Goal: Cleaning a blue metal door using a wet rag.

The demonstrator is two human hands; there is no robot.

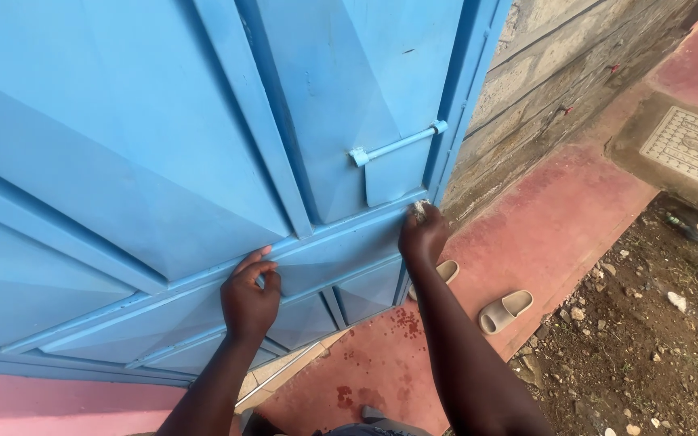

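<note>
**Blue metal door, edge work**

Left hand [249, 300] flat on the door [123, 161], released grip. Right hand [422, 236] clenched on a small whitish wad [419, 210] at the edge by the bolt [397, 145]. Could pinch fingers if swung.

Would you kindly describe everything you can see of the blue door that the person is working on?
The blue door looks like painted sheet metal, with raised ribs and folded panels. A pale blue sliding bolt lies across its right edge, next to a rough stone wall. The door stands slightly ajar above a reddish floor. The left hand rests flat on a horizontal rail; the right hand presses a small whitish pad against the rail near the frame.
</note>
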